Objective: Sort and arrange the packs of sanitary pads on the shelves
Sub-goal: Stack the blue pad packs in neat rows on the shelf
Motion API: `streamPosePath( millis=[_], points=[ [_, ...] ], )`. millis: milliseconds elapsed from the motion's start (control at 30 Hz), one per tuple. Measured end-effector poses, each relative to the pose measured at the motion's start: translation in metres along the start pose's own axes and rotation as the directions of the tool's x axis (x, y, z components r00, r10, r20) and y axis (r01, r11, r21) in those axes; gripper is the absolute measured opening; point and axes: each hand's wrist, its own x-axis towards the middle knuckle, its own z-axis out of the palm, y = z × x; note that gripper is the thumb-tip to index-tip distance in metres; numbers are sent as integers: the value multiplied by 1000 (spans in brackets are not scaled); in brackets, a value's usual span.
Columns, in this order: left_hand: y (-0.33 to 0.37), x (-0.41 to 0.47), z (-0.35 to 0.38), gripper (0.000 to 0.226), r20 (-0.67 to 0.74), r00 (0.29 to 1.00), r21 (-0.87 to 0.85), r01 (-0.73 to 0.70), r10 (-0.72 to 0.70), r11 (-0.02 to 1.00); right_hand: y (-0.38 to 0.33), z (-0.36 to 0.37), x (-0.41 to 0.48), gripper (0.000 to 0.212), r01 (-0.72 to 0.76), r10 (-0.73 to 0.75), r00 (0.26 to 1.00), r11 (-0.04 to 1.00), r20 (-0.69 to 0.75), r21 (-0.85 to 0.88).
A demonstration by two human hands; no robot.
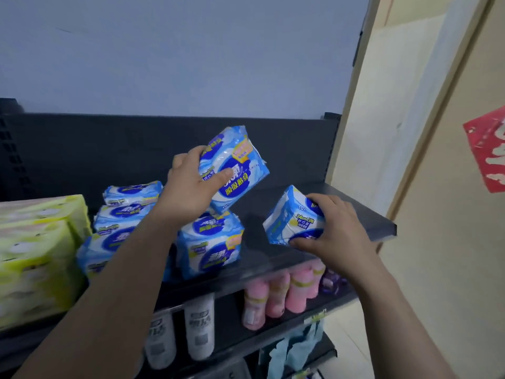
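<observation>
My left hand (188,184) grips a blue-and-white pad pack (235,165) and holds it tilted in the air above the top shelf (355,212). Below it another pack (210,247) stands on the shelf. My right hand (333,228) grips a second blue pack (289,217) at the right part of the shelf, tilted, its lower edge near the shelf surface. Several more blue packs (128,212) lie stacked to the left, partly hidden by my left forearm.
Yellow-green wrapped packages (38,253) fill the shelf's left end. On the lower shelf stand pink bottles (276,296) and white bottles (196,324). A beige wall with a red paper (489,154) runs along the right. The dark back panel (109,149) rises behind the packs.
</observation>
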Motion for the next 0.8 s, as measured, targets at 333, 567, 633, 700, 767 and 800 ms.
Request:
streamPosePath(
  millis=[333,567,633,700,767,800],
  points=[
    [-19,87,87,82,155,976,289,105,-155,952,74,12,69,82,107,-115,987,992,115,69],
    [-41,104,106,78,251,931,592,68,-264,803,96,28,84,77,117,-137,973,986,183,117],
    [-47,103,106,74,251,923,670,53,-293,741,99,30,87,76,121,-144,969,985,200,123],
    [-50,103,106,75,251,916,712,46,-314,701,100,34,90,76,129,-154,965,984,211,126],
    [-55,104,105,79,264,905,736,35,-333,676,97,38,92,77,143,-169,960,982,222,127],
    [-57,105,104,84,269,897,740,39,-349,672,95,41,93,78,154,-180,957,980,226,126]
  ],
)
